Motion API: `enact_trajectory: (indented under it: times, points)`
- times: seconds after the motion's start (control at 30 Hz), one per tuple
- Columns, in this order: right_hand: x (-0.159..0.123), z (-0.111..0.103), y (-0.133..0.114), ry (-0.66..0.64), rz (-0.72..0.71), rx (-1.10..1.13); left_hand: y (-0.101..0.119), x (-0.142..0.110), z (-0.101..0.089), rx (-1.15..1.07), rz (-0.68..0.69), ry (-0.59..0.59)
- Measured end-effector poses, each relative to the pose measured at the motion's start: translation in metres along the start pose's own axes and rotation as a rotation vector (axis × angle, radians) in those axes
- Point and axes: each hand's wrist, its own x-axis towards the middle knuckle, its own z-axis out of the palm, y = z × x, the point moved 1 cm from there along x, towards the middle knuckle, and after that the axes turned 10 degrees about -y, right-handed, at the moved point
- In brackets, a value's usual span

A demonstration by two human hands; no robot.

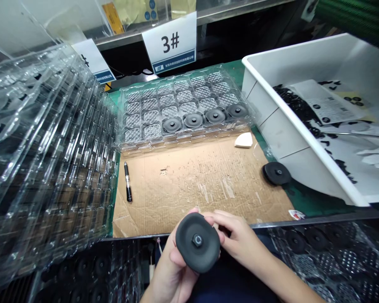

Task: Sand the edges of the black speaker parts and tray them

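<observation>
Far left, a stack of clear plastic blister trays (47,139), glossy and ribbed, cut off by the frame edge. Next, a black pen (128,182) lying on a scuffed cardboard sheet (205,185). Above that, a clear blister tray (183,99) with four black discs (194,120) seated along its front row. At bottom centre, a matt black disc (197,242) with a hexagonal centre piece, held between both hands: left hand (172,269) partly hidden behind it, right hand (236,240) curled against its edge, fingertips out of sight. Further right, another black disc (276,173) on a green mat (303,202), just beside the cardboard. Far right, a white plastic bin (265,113) with papers and small black parts, probably rubber, hard to make out.
</observation>
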Motion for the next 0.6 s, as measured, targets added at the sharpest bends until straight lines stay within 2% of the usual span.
enact_trajectory:
  times: [0.07, 0.13, 0.2, 0.27, 0.33, 0.43, 0.5, 0.6]
  points:
    - [-0.005, -0.011, -0.008, 0.128, 0.024, 0.011, 0.000, 0.002, 0.002, 0.010, 0.021, -0.008]
    - [-0.013, -0.021, -0.025, 0.341, 0.004, -0.017, 0.000, 0.004, 0.004, 0.036, 0.055, 0.006]
    - [-0.019, -0.024, -0.048, 0.469, -0.123, -0.113, 0.000, 0.005, 0.006, 0.065, 0.103, 0.054]
    - [-0.021, -0.019, -0.069, 0.402, -0.354, -0.229, 0.000, 0.006, 0.007, 0.088, 0.125, 0.108]
    - [-0.017, -0.011, -0.084, 0.227, -0.497, -0.301, 0.002, 0.005, 0.007, 0.113, 0.131, 0.153]
    - [-0.005, -0.006, -0.091, -0.006, -0.459, -0.348, 0.003, 0.005, 0.006, 0.134, 0.185, 0.172]
    - [0.003, -0.006, -0.092, 0.001, -0.447, -0.389, 0.002, 0.004, 0.006, 0.120, 0.194, 0.176]
    - [0.004, -0.009, -0.092, 0.163, -0.537, -0.429, 0.002, 0.003, 0.011, 0.097, 0.152, 0.171]
